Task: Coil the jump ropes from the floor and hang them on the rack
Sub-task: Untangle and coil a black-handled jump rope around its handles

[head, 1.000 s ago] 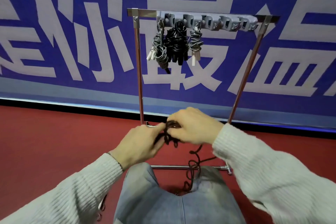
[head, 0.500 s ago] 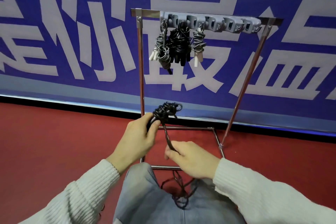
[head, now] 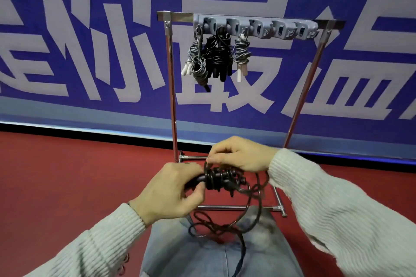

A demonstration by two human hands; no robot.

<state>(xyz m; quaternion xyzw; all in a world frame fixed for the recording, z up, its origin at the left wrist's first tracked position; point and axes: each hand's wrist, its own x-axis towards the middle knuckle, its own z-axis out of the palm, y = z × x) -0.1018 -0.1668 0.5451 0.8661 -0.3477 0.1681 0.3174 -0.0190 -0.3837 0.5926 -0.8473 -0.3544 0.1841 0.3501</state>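
Note:
My left hand (head: 171, 193) grips the handles of a black jump rope (head: 221, 179), with cord wound in tight turns around them. Above the bundle my right hand (head: 238, 155) pinches the cord near its top. The loose remainder of the cord (head: 252, 211) loops down over my knees. Straight ahead stands a metal rack (head: 172, 96) whose grey hook strip (head: 258, 28) runs along the top bar. Three coiled ropes hang from its left hooks: a grey one (head: 197, 60), a black one (head: 218, 56) and another grey one (head: 242, 54). The hooks to the right are bare.
Red floor (head: 67, 175) spreads around me, and my jeans-clad knees (head: 216, 249) fill the bottom centre. A blue banner wall with large white characters (head: 90, 51) rises right behind the rack. The rack's base bars (head: 225, 207) lie just beyond my knees.
My right hand rose from down by my knees to the top of the bundle, bringing cord with it. The bundle in my left hand dropped lower and turned sideways.

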